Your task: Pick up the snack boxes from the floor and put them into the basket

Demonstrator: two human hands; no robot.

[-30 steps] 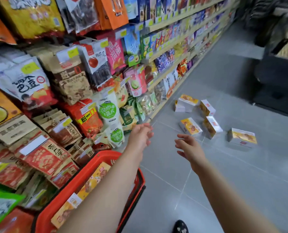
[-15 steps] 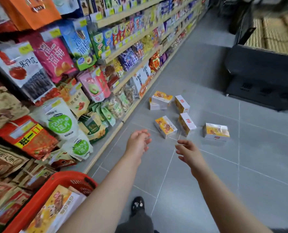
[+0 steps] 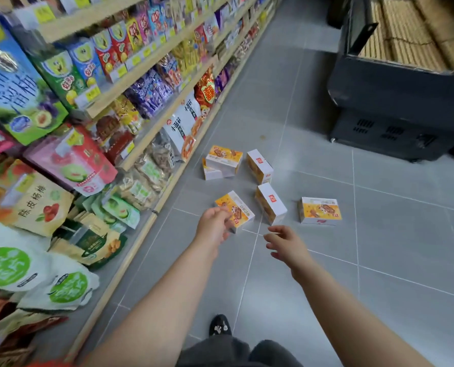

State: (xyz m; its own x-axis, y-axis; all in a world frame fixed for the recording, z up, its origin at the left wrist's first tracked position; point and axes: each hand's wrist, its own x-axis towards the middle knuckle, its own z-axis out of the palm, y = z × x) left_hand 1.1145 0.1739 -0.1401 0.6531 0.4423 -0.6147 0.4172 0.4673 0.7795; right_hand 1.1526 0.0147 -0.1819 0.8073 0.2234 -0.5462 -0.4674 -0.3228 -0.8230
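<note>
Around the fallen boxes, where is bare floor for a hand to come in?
Bare tile lies right of the rightmost box, up to the dark cabinet, and nearer than the left hand and right hand, toward the shoe. Crowded: the stacked boxes beside the shelf base, with narrow gaps around them.

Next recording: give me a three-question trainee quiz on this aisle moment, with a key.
1. How many snack boxes lie on the floor?
2. True or false: the right hand holds a box.
3. Which is the left hand closest to? A) the far-right box; B) the near-left box; C) the stacked pair by the shelf.

Key
1. Six; one lies partly under another.
2. False. Both hands are empty, with fingers loose.
3. B. The hand overlaps that box in the view, but whether it touches it cannot be told.
</note>
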